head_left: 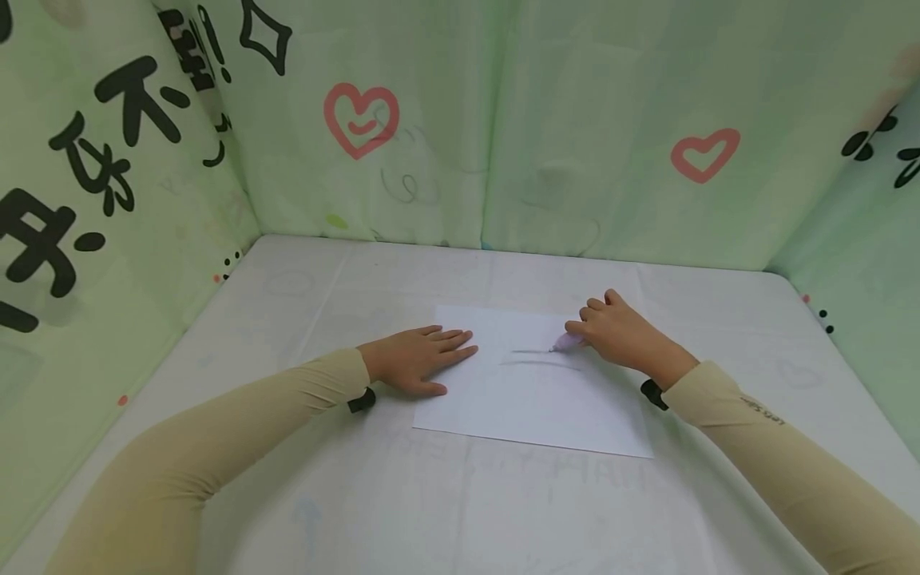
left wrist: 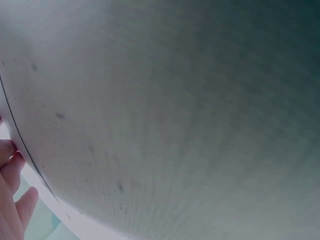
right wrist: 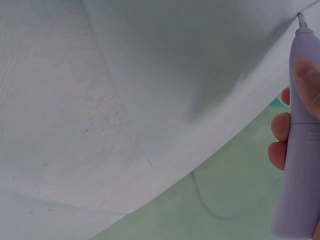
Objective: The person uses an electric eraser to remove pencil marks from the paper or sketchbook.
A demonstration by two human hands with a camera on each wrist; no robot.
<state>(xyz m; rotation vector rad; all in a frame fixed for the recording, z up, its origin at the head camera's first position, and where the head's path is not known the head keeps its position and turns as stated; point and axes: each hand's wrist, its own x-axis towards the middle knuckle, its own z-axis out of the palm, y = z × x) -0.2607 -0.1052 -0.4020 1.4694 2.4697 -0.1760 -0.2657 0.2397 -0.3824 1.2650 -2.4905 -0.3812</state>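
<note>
A sheet of white paper (head_left: 532, 419) lies on the table, bearing two grey pencil lines (head_left: 539, 364) one above the other. My left hand (head_left: 420, 359) rests flat on its left edge, fingers spread; in the left wrist view only a few fingers (left wrist: 11, 175) show at the border. My right hand (head_left: 621, 331) grips a lavender electric eraser (right wrist: 302, 175), fingers wrapped round its thick body and thumb along its side. Its narrow grey tip (right wrist: 302, 21) is down on the paper, at the right end of the upper, shorter line.
A white cloth with faint marks covers the table (head_left: 345, 495). Green curtains (head_left: 575, 96) with hearts and black lettering enclose the back and both sides. Dark wrist straps (head_left: 654, 394) sit at the cuffs of the beige sleeves.
</note>
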